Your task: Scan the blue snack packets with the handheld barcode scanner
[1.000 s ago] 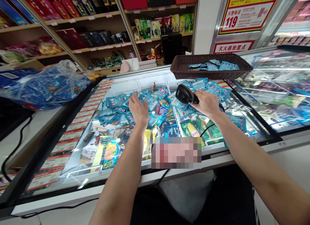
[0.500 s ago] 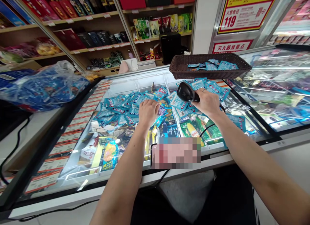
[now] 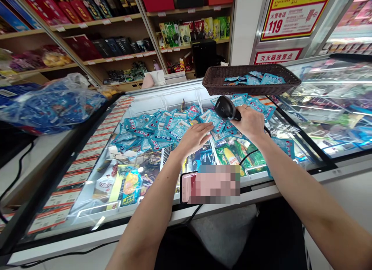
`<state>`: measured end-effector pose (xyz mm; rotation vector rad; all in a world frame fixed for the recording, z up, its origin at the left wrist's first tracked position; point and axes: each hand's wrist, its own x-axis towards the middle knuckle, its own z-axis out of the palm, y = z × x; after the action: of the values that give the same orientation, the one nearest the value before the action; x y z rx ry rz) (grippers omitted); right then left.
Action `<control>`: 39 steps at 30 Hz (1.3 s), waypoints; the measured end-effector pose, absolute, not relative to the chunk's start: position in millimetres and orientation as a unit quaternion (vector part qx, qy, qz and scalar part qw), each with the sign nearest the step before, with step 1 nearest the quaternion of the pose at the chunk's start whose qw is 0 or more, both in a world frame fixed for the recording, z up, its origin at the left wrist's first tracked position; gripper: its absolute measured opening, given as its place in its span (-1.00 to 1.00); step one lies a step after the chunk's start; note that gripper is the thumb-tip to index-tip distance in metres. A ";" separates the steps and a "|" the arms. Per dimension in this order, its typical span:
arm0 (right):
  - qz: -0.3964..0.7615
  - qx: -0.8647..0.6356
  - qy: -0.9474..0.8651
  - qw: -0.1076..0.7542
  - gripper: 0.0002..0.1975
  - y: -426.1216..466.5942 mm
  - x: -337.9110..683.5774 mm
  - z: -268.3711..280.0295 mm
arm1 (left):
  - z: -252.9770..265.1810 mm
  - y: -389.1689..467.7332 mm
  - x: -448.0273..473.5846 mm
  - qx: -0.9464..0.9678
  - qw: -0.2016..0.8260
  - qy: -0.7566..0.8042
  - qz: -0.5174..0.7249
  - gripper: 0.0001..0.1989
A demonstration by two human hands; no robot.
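Note:
A black handheld barcode scanner (image 3: 225,108) is in my right hand (image 3: 249,122), whose fingers wrap its handle. Its head points left, over blue snack packets lying on the freezer's glass top. My left hand (image 3: 195,139) reaches across the glass with its fingers stretched out, palm down, at the right end of a spread of blue packets (image 3: 162,126). Nothing shows in that hand; whether its fingertips touch a packet I cannot tell. More blue packets (image 3: 257,105) lie behind and beside my right hand.
A brown wicker basket (image 3: 209,83) holding several blue packets stands at the back. A phone (image 3: 188,188) lies near the freezer's front edge (image 3: 252,194). To the left sits a clear plastic bag (image 3: 58,103) of blue packs. The scanner's cable (image 3: 247,156) crosses the glass.
My left hand has moved right, off the middle of the packets and toward the scanner, its fingers now pointing right. The scanner's head has shifted slightly right.

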<state>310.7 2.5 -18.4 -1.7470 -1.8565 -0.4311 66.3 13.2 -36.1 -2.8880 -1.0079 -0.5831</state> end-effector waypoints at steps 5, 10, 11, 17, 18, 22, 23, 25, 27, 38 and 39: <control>-0.152 -0.653 -0.691 0.269 -0.72 2.4 310.5 -18.2 | -30.5 11.2 63.6 -0.891 0.069 -0.400 -0.205 -0.62; -0.145 -0.651 -0.695 0.267 -0.71 2.8 309.8 -18.8 | -37.3 13.1 60.9 -0.886 0.034 -0.401 -0.232 -0.54; -0.144 -0.652 -0.695 0.266 -0.71 2.7 309.6 -18.7 | -37.9 12.9 60.5 -0.888 0.023 -0.400 -0.227 -0.53; -0.143 -0.649 -0.696 0.270 -0.72 2.1 309.8 -17.7 | -32.8 10.5 56.0 -0.903 -0.021 -0.375 -0.210 -0.49; -0.145 -0.647 -0.698 0.270 -0.71 2.1 310.0 -17.7 | -32.2 10.9 55.1 -0.904 -0.026 -0.371 -0.209 -0.49; -0.150 -0.640 -0.704 0.270 -0.72 2.2 310.9 -18.6 | -34.7 15.0 51.3 -0.898 -0.025 -0.384 -0.211 -0.49; -0.150 -0.639 -0.705 0.270 -0.72 2.2 311.0 -18.9 | -36.2 16.5 50.1 -0.893 -0.021 -0.395 -0.217 -0.47; -0.151 -0.638 -0.705 0.269 -0.71 2.4 311.1 -19.5 | -39.3 19.9 47.2 -0.873 -0.012 -0.425 -0.239 -0.40; -0.152 -0.638 -0.706 0.267 -0.71 2.5 310.8 -20.0 | -41.5 23.3 44.2 -0.849 -0.009 -0.460 -0.258 -0.35; -0.163 -0.641 -0.707 0.250 -0.70 3.2 309.1 -21.3 | -41.2 32.5 41.1 -0.746 -0.105 -0.528 -0.392 -0.39; -0.162 -0.642 -0.707 0.249 -0.70 3.2 308.9 -21.1 | -42.9 34.3 40.5 -0.723 -0.124 -0.531 -0.424 -0.40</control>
<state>308.9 3.2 -21.1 -1.7485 -1.9247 -0.4423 40.5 34.3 -42.9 -2.4709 -1.8149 -1.4494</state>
